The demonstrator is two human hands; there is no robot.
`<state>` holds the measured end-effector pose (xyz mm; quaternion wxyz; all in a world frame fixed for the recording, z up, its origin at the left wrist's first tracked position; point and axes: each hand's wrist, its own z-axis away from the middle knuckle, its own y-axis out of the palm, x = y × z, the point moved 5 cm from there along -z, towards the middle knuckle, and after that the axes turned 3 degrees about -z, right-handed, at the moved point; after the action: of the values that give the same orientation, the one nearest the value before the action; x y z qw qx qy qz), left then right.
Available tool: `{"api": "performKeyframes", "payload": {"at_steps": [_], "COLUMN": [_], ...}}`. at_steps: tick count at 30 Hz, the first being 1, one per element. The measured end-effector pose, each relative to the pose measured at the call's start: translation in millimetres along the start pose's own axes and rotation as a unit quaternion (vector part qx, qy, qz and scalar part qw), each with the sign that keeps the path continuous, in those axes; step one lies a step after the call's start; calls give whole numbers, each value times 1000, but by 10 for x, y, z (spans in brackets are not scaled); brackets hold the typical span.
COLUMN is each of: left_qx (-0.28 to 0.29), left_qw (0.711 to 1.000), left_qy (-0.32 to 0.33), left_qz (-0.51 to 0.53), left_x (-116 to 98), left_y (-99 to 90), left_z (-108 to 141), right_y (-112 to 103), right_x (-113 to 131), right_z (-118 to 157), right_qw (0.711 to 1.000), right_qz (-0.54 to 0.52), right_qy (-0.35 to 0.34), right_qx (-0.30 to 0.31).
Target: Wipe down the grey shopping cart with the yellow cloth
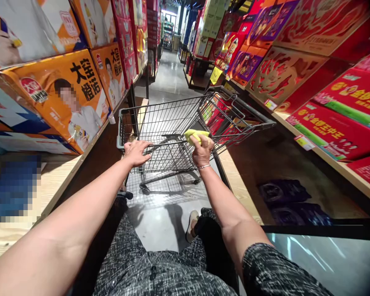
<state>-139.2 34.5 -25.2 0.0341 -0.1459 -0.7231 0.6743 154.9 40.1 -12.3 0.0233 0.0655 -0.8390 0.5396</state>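
Crowded shelves flank the shiny grey floor — a cart stands between

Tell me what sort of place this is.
Most likely a supermarket or similar shop: a wire shopping cart, boxed goods stacked on both sides, and price tags below some of them.

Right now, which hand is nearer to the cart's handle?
The right hand. It holds a yellow cloth by the near rim, with the handle beyond it to the right. The left hand is on that rim, toward the opposite end.
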Motion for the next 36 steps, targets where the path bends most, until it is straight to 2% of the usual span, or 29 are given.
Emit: {"api": "performKeyframes", "payload": {"at_steps": [2, 5, 7, 10, 12, 13, 14, 16, 20, 23, 25, 27, 29, 32, 34, 36], "left_qx": [4, 17, 24, 28, 13, 0, -10, -20, -12, 0, 18, 39, 51, 42, 31, 23], "left_qw": [1000, 999, 999, 998, 995, 994, 993, 993, 995, 994, 992, 993, 996, 998, 998, 999], "left_qy": [17, 23, 12, -31, -67, -82, -92, -96, -76, -93, -110, -98, -62, -42, -47, -36], "left_qz": [-14, -30, -39, -55, -69, -73, -75, -72, -65, -60, -55, -46, -31, -16, -22, -34], "left_x": [-18, -34, -59, -137, -209, -243, -271, -304, -268, -224, -255, -378, -561, -757, -781, -744], "left_y": [1, 2, -4, -14, -26, -32, -33, -23, 5, 0, -3, -1, 3, 5, 15, 34], "left_z": [11, 11, 1, -9, -8, -5, -2, -3, -29, -58, -79, -108, -144, -191, -210, -219], "right_y": [-73, -69, -59, -96, -135, -152, -168, -210, -354, -464, -506, -506, -461, -337, -253, -195], "right_x": [32, 394, 786, 1350, 1523, 1519, 1453, 1156, 160, -583, -860, -893, -693, -88, 363, 691], "right_z": [-52, -92, -77, -5, 15, -3, -41, -168, -483, -638, -679, -677, -634, -494, -371, -270], "right_qw": [998, 997, 996, 985, 974, 971, 970, 973, 987, 991, 990, 989, 990, 995, 994, 988], "right_qz": [-3, -30, -55, -80, -78, -72, -66, -51, -9, 44, 65, 76, 77, 50, 24, 7], "right_qy": [61, 69, 13, -122, -187, -201, -205, -188, -103, 7, 57, 75, 63, -9, -77, -131], "right_qx": [-11, 32, 68, 93, 100, 106, 114, 126, 127, 123, 115, 105, 96, 85, 78, 76]}}
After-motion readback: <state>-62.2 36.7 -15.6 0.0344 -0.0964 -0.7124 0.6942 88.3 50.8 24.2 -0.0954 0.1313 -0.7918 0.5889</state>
